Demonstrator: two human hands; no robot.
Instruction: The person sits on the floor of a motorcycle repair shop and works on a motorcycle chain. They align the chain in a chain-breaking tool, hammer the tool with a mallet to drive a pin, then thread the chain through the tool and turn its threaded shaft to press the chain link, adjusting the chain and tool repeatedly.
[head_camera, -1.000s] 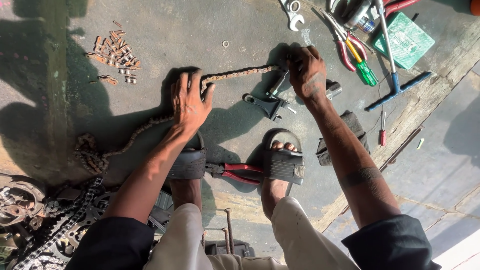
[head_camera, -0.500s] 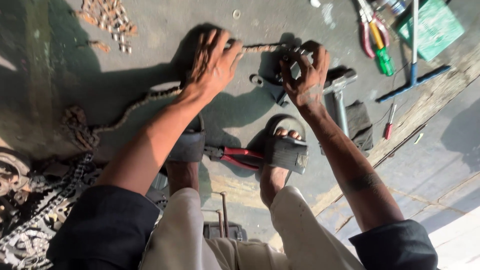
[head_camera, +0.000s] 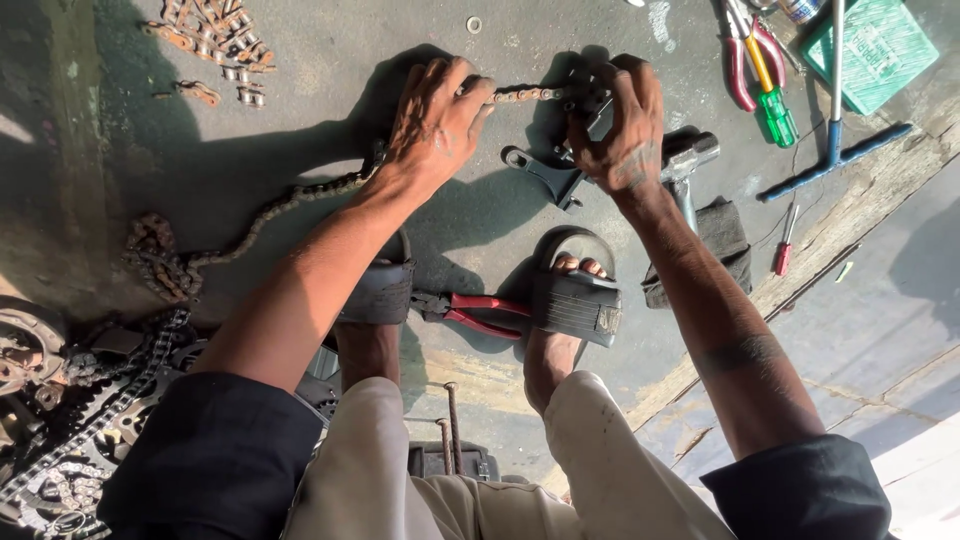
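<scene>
Crouched over the concrete floor (head_camera: 300, 90), the person pinches a rusty chain (head_camera: 525, 95) taut between the left hand (head_camera: 435, 120) and the right hand (head_camera: 620, 125), its tail curling away to the left, red-handled pliers (head_camera: 480, 312) lying between the sandalled feet.

Hard sunlight throws dark shadows over a stained grey concrete floor (head_camera: 300, 150), whose right edge meets a worn wooden plank (head_camera: 850, 230) running diagonally.

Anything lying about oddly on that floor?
Red-handled pliers lie between the person's sandalled feet, apart from the other tools at top right. Loose rusty chain links are scattered top left. The chain ends in a tangled heap.
</scene>
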